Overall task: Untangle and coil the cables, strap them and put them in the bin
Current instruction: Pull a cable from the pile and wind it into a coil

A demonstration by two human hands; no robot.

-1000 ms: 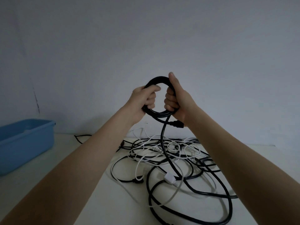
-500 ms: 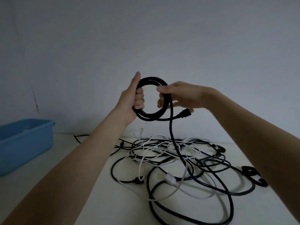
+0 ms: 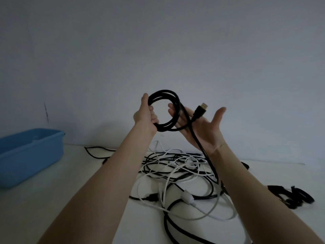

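Coil up over the surface (image 3: 70, 199), bin off to our left.
Blue bin (image 3: 29, 155) at far left, contents hidden from us. Left hand (image 3: 146, 115) grips the black coil (image 3: 165, 110); right hand (image 3: 202, 127) lies flat, palm up, under the coil's other side, gold-tipped plug (image 3: 201, 110) across its fingers. Tangled cables (image 3: 175, 175) below; black straps (image 3: 292, 196) far right.

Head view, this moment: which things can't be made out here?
- Blue bin: contents hidden behind its near wall; its left part is cut off by the frame edge.
- Black coil: the left hand covers part of it, so its grip there is unclear.
- Cable tangle: forearms cover parts; individual cables can't be counted.
- Black straps: dark, number unclear.
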